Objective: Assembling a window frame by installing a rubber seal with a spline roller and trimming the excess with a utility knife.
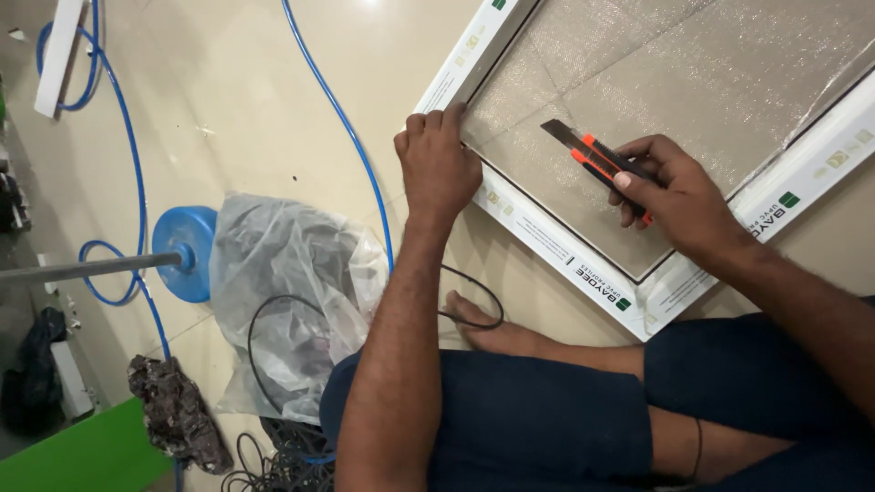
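Observation:
A white window frame with grey mesh stretched across it lies on the tiled floor. My left hand presses down on the frame's corner, fingers on the mesh edge. My right hand is shut on an orange and black utility knife, its blade out and pointing left over the mesh near the frame's inner edge. I sit on the floor, legs in dark blue shorts beside the frame.
A blue hose snakes over the floor left of the frame. A clear plastic bag with black cord lies by my knee. Beyond it stand a blue disc on a grey pole, a dark rag and a green panel.

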